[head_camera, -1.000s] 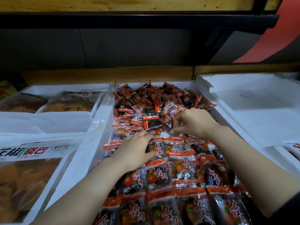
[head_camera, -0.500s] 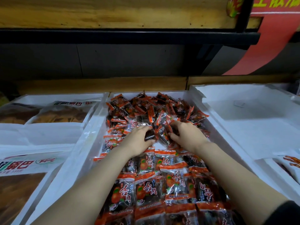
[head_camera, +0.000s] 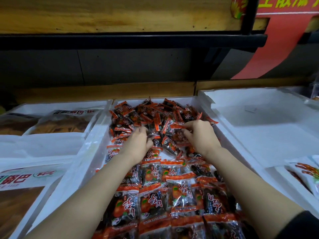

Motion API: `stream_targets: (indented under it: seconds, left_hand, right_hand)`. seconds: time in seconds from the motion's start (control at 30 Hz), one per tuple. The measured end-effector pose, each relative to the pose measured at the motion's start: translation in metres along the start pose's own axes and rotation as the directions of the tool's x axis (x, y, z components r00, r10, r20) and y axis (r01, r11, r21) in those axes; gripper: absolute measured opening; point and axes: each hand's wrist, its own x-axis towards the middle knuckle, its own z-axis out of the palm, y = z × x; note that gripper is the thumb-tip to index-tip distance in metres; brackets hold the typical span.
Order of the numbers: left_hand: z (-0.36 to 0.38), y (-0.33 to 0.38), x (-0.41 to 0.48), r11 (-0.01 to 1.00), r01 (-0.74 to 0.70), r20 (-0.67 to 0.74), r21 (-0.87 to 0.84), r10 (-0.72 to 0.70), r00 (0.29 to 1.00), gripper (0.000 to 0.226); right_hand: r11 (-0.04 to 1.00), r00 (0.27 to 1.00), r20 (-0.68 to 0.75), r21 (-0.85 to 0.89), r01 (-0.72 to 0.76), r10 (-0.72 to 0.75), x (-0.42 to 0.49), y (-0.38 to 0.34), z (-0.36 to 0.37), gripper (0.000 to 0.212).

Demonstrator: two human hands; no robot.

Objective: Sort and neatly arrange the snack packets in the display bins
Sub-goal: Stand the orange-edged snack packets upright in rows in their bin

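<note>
A white display bin [head_camera: 89, 149] in the middle holds small red-and-black snack packets. Those in the near half lie in neat rows [head_camera: 179, 192]; those at the far end form a loose heap [head_camera: 151, 114]. My left hand [head_camera: 138, 144] reaches into the heap's near left side, its fingers curled among the packets and partly hidden. Over on the heap's right side, my right hand [head_camera: 200, 135] pinches a red-edged packet [head_camera: 179, 127] between thumb and fingers.
Large bags of brown crisps [head_camera: 63, 121] fill the white bins on the left. A white bin [head_camera: 259, 121] at the right shows bare lining, with a few packets [head_camera: 305, 175] at its near right. A dark shelf [head_camera: 131, 40] overhangs the back.
Both hands moved away from the neat rows and further into the loose heap. The view tilted up, showing more of the shelf and the red banner.
</note>
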Motion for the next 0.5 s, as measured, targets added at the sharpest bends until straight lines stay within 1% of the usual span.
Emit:
stream_targets:
  seconds: [0.03, 0.07, 0.1, 0.13, 0.17, 0.2, 0.23, 0.27, 0.33, 0.37, 0.43, 0.5]
  left_hand:
    - [-0.003, 0.001, -0.001, 0.993, 0.040, -0.048, -0.112, -0.046, 0.998, 0.035]
    - [-0.008, 0.002, -0.001, 0.965, 0.092, -0.076, -0.245, -0.114, 0.991, 0.035]
    - [-0.012, 0.004, -0.002, 0.903, 0.156, -0.069, -0.401, -0.199, 0.978, 0.035]
    - [-0.017, 0.006, -0.003, 0.792, 0.219, -0.027, -0.571, -0.284, 0.958, 0.035]
    - [-0.021, 0.008, -0.005, 0.638, 0.271, 0.047, -0.721, -0.346, 0.937, 0.035]
    - [-0.024, 0.010, -0.009, 0.484, 0.303, 0.124, -0.821, -0.368, 0.921, 0.035]
    - [-0.027, 0.012, -0.013, 0.378, 0.318, 0.176, -0.870, -0.364, 0.915, 0.035]
    - [-0.029, 0.014, -0.017, 0.310, 0.327, 0.211, -0.893, -0.353, 0.911, 0.039]
    - [-0.030, 0.015, -0.024, 0.209, 0.338, 0.255, -0.917, -0.343, 0.904, 0.045]
    - [-0.031, 0.017, -0.028, 0.163, 0.344, 0.275, -0.925, -0.339, 0.900, 0.045]
    - [-0.034, 0.020, -0.034, 0.078, 0.352, 0.309, -0.933, -0.330, 0.892, 0.042]
    - [-0.037, 0.025, -0.040, 0.008, 0.369, 0.347, -0.929, -0.320, 0.881, 0.036]
  right_hand:
    - [1.000, 0.999, -0.046, 0.030, 0.002, 0.000, 0.000, -0.001, -0.002, 0.025]
    - [0.997, 0.995, -0.102, 0.072, 0.007, 0.000, 0.002, -0.003, -0.004, 0.024]
    - [0.992, 0.988, -0.155, 0.123, 0.012, 0.007, 0.003, -0.006, -0.006, 0.023]
    - [0.982, 0.980, -0.195, 0.190, 0.011, 0.027, 0.006, -0.008, -0.008, 0.022]
    - [0.961, 0.976, -0.209, 0.278, 0.002, 0.058, 0.008, -0.012, -0.009, 0.022]
    - [0.925, 0.976, -0.197, 0.381, -0.012, 0.094, 0.009, -0.016, -0.010, 0.022]
    - [0.879, 0.978, -0.164, 0.476, -0.036, 0.128, 0.010, -0.020, -0.011, 0.021]
    - [0.828, 0.981, -0.113, 0.556, -0.069, 0.157, 0.010, -0.025, -0.011, 0.019]
    - [0.728, 0.985, 0.022, 0.671, -0.142, 0.172, 0.008, -0.034, -0.011, 0.010]
    - [0.691, 0.983, 0.085, 0.702, -0.174, 0.161, 0.005, -0.038, -0.012, 0.012]
    - [0.671, 0.979, 0.167, 0.714, -0.201, 0.115, 0.001, -0.045, -0.013, 0.020]
    - [0.680, 0.977, 0.201, 0.706, -0.197, 0.074, -0.001, -0.049, -0.013, 0.022]
